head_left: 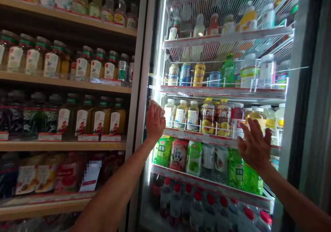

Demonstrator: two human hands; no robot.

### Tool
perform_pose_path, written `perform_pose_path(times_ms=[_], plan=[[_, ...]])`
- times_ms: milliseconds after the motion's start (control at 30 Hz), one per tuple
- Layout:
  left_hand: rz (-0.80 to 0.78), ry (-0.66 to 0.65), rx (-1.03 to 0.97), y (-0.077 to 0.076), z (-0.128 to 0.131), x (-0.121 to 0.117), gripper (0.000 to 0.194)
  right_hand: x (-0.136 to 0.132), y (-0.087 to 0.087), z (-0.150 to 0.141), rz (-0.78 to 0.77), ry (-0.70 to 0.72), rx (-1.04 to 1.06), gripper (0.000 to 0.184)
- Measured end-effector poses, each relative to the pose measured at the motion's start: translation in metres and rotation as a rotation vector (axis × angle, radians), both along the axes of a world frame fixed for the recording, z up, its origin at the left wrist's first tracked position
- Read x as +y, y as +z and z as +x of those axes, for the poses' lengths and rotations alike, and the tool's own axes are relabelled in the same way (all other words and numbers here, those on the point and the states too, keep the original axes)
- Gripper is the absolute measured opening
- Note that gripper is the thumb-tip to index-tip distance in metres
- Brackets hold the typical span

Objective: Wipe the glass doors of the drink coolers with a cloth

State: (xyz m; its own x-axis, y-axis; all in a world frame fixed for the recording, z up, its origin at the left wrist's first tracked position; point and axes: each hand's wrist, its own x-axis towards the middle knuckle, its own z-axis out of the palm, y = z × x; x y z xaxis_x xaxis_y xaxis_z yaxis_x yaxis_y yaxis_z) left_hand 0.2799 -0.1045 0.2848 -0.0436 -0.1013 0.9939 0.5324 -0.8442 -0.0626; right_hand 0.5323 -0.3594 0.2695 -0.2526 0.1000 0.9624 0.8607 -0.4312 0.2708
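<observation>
My left hand [155, 119] reaches to the left edge of a lit drinks fridge, its fingers curled at the door frame [141, 87] beside a white-labelled bottle [170, 112]. Whether it grips anything is unclear. My right hand [253, 144] is raised flat with fingers spread, holding nothing, in front of the middle shelf [207, 138] of tea and juice bottles. Green bottles [162, 151] stand on the shelf below my hands.
Wooden shelves [64, 83] on the left carry rows of labelled drink bottles. Inside the fridge, cans [199, 74] and bottles fill the upper wire shelves, and red-capped bottles [196, 208] line the bottom. A dark frame [305, 87] borders the fridge on the right.
</observation>
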Motion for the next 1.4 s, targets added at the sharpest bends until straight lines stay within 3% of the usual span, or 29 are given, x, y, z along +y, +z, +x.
perform_pose_path(times_ms=[67,167,233,300,400,433,500,600,667,733,833,867,900,1033,1100,1233,1300,1400], plan=[[0.047,-0.016,0.038,-0.013,0.005,-0.005,0.055,0.000,0.000,0.002,0.006,-0.012,0.005,0.054],[0.315,-0.065,0.415,-0.040,0.024,-0.030,0.053,0.000,-0.001,0.003,0.013,-0.015,-0.015,0.054],[0.409,-0.074,0.570,-0.047,0.025,-0.036,0.052,-0.001,-0.002,0.003,0.013,-0.016,-0.008,0.054],[0.327,-0.052,0.444,-0.040,0.016,-0.028,0.053,-0.002,-0.003,0.002,0.016,-0.019,0.021,0.055],[0.081,-0.010,0.014,-0.026,0.009,-0.017,0.059,-0.002,-0.005,0.001,0.025,-0.017,0.058,0.057],[0.060,-0.010,-0.033,-0.026,0.013,-0.020,0.060,-0.002,-0.005,0.001,0.025,-0.013,0.061,0.057],[0.179,-0.039,0.120,-0.035,0.030,-0.036,0.061,-0.003,-0.006,0.002,0.024,0.000,0.050,0.058],[0.555,-0.090,0.562,-0.054,0.057,-0.064,0.056,-0.005,-0.007,0.004,0.032,0.024,0.022,0.057],[0.657,-0.099,0.677,-0.052,0.060,-0.067,0.053,-0.006,-0.008,0.004,0.032,0.036,0.027,0.056],[0.509,-0.083,0.535,-0.036,0.053,-0.057,0.054,-0.006,-0.010,0.004,0.029,0.043,0.048,0.056],[0.137,-0.038,0.094,-0.010,0.048,-0.043,0.060,-0.006,-0.011,0.003,0.030,0.042,0.059,0.056],[0.104,-0.035,0.046,-0.007,0.050,-0.045,0.062,-0.005,-0.011,0.003,0.036,0.039,0.058,0.056],[0.137,-0.040,0.081,-0.008,0.055,-0.051,0.063,-0.005,-0.011,0.003,0.042,0.036,0.058,0.056],[0.543,-0.100,0.543,-0.023,0.070,-0.073,0.061,-0.006,-0.011,0.003,0.058,0.016,0.083,0.054],[0.497,-0.117,0.509,-0.019,0.065,-0.066,0.059,-0.006,-0.012,0.003,0.053,0.006,0.090,0.053],[0.100,-0.109,0.097,0.001,0.051,-0.045,0.058,-0.004,-0.012,0.001,0.038,-0.007,0.082,0.053],[0.139,-0.126,0.187,-0.003,0.055,-0.051,0.059,-0.004,-0.012,0.000,0.037,-0.009,0.080,0.053],[0.347,-0.143,0.482,-0.016,0.063,-0.062,0.063,-0.004,-0.012,0.001,0.045,-0.013,0.059,0.053]])
